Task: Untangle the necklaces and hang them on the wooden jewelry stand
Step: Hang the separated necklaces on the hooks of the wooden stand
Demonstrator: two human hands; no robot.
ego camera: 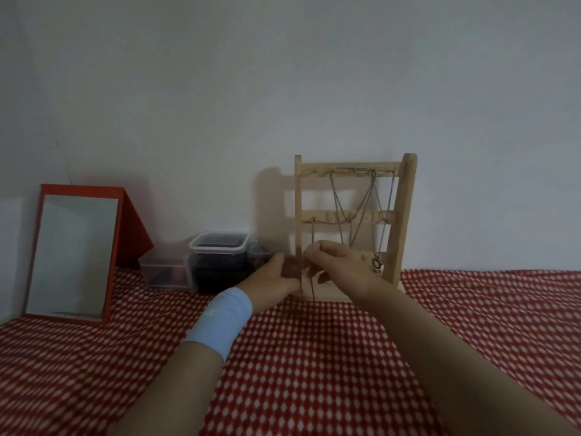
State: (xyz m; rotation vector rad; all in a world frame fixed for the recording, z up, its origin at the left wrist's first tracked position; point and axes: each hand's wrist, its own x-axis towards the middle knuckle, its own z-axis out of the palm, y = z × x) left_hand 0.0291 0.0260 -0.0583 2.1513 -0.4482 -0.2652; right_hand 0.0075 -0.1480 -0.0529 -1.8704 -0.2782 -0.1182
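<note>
The wooden stand (353, 228) stood upright on a red cloth (314, 357) with a white dot pattern, close against a plain pale wall (283, 73). It was a ladder-shaped frame of pale wood: two side posts, with two crossbars visible and a flat base. Thin metal chains (355, 202) hung from the top bar and crossed one another down over the middle bar; one ended in a small ring low on the right. How many necklaces there were could not be told.

Both hands met in front of the stand's lower left. The right hand (336, 262) was curled, fingertips pinched on a fine chain that dropped below it. The left hand (276, 278), with a light blue wristband (220, 319), was partly closed; what it held was blurred.

To the left sat two clear plastic boxes (195, 262) and a red-framed mirror (72, 256) leaning back.
</note>
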